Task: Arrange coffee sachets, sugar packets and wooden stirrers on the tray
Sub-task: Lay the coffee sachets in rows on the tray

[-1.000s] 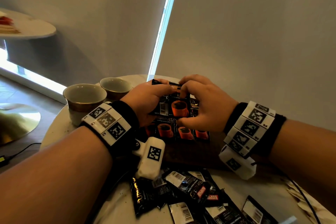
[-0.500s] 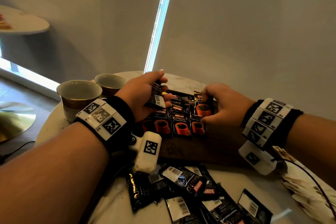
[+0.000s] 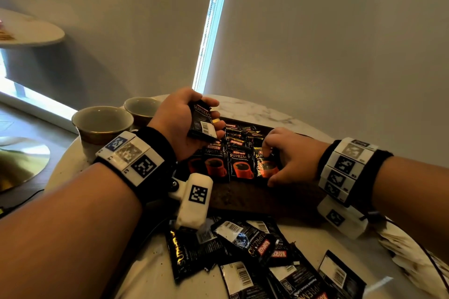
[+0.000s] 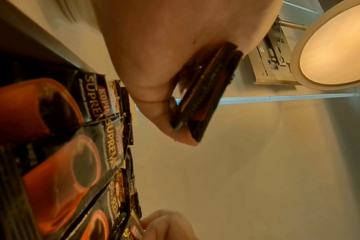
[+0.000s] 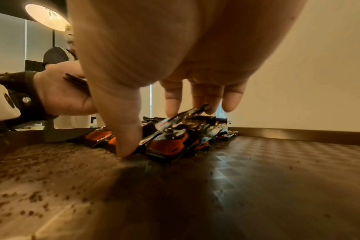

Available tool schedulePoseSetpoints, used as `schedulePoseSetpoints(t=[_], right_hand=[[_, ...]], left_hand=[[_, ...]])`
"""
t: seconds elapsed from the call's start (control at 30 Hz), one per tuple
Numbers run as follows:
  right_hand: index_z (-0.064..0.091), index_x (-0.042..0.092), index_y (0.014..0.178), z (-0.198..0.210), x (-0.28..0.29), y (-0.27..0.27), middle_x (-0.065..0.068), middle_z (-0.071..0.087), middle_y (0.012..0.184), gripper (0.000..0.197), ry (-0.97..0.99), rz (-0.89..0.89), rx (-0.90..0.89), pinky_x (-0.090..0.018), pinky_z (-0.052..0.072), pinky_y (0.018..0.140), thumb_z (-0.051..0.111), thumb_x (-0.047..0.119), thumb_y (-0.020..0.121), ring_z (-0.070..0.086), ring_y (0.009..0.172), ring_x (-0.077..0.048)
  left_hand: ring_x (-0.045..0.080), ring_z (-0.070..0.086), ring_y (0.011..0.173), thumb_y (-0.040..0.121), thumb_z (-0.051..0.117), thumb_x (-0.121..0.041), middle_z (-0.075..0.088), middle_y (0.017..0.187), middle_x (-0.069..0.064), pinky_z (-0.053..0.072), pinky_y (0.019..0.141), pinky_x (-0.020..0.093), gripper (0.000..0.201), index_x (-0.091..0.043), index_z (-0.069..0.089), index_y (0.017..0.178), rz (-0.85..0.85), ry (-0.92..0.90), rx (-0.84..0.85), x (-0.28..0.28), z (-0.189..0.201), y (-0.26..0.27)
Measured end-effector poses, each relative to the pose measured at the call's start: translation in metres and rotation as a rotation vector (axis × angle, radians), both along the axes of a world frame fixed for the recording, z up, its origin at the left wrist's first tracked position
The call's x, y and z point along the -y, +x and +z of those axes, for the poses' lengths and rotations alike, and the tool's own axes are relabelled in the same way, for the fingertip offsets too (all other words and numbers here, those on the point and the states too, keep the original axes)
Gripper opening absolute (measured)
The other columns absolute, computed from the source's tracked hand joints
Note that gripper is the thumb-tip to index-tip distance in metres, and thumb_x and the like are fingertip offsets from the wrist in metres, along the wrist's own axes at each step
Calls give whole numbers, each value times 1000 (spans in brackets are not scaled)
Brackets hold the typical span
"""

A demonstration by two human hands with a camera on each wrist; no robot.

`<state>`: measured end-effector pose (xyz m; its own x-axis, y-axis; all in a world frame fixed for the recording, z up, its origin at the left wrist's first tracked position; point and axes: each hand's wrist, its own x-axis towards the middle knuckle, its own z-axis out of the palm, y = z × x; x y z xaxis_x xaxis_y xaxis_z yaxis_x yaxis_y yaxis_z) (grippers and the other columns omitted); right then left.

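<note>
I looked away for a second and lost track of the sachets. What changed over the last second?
The two hands, which met over the far row of sachets, parted. The left hand lifted toward the cups, gripping a small stack of sachets. The right hand moved right and down to pinch the rightmost sachet of the near row on the tray. The cups and the loose sachets in front stayed put.

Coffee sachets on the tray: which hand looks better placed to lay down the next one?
Probably the left hand: it already holds spare sachets above the tray, while the right hand is pinching a sachet in the row.
</note>
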<state>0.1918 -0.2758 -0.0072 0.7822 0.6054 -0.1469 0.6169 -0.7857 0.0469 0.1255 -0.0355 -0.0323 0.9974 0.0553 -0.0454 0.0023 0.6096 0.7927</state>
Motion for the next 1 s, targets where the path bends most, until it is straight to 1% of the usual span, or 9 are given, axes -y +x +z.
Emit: schedulePoseSetpoints(t=[0.27, 0.4, 0.53, 0.7, 0.77, 0.8, 0.87, 0.93, 1.0], right_hand=[[52, 39, 111, 0, -4, -1, 13, 35, 131, 64, -80, -31, -22, -31, 53, 93, 86, 59, 61, 47, 112, -11], [51, 39, 117, 1, -5, -2, 12, 33, 131, 66, -98, -30, -22, -25, 49, 89, 84, 59, 64, 43, 112, -9], [52, 40, 110, 1, -4, -2, 12, 35, 129, 55, -65, -20, -35, -21, 47, 82, 84, 55, 67, 44, 105, -6], [57, 38, 105, 3, -4, -3, 12, 37, 125, 51, -13, -21, -33, -25, 51, 82, 84, 54, 66, 48, 98, -4], [57, 36, 105, 4, -4, -3, 13, 38, 123, 52, -2, -22, -26, -24, 51, 80, 84, 56, 65, 48, 97, -3], [57, 36, 105, 5, -4, -3, 13, 39, 123, 53, 6, -20, -18, -27, 53, 84, 84, 58, 65, 49, 99, -5], [58, 36, 104, 8, -4, -4, 13, 40, 121, 53, 38, -14, 10, -31, 53, 89, 83, 60, 64, 48, 104, -8], [58, 36, 103, 12, -5, -5, 12, 44, 117, 49, 100, -10, 43, -31, 54, 87, 82, 58, 67, 50, 101, -8], [58, 34, 103, 16, -8, -8, 12, 47, 113, 44, 182, 12, 70, -29, 55, 85, 80, 55, 72, 52, 98, -8]], left_hand=[[25, 61, 71, 95, 34, -24, 57, 91, 15, 56, 66, 37, 37, -4, 65, 103, 2, -1, 5, 0, 0, -1], [27, 61, 72, 94, 32, -23, 56, 95, 17, 56, 66, 39, 41, -3, 68, 102, 2, 3, 10, -2, -1, -1], [28, 61, 75, 94, 32, -22, 56, 98, 18, 57, 68, 40, 42, -3, 69, 102, 3, -1, 3, -2, -1, -2], [30, 61, 80, 95, 31, -20, 54, 99, 17, 58, 76, 45, 45, -3, 70, 106, 12, 21, -28, -1, 0, -2], [30, 62, 82, 97, 30, -19, 55, 100, 17, 58, 76, 46, 45, -5, 70, 111, 7, 42, -36, 1, 1, -3], [30, 62, 83, 98, 30, -18, 56, 101, 17, 58, 75, 46, 45, -6, 70, 114, 9, 53, -39, 1, 1, -3], [29, 64, 87, 99, 31, -17, 61, 102, 17, 58, 74, 46, 44, -7, 69, 119, 18, 86, -47, 2, 2, -4], [32, 65, 95, 100, 32, -16, 66, 106, 18, 57, 80, 48, 44, -9, 69, 124, 19, 122, -60, 2, 3, -5], [37, 66, 109, 102, 34, -15, 68, 119, 20, 56, 88, 51, 42, -12, 70, 124, 19, 152, -73, 2, 3, -5]])
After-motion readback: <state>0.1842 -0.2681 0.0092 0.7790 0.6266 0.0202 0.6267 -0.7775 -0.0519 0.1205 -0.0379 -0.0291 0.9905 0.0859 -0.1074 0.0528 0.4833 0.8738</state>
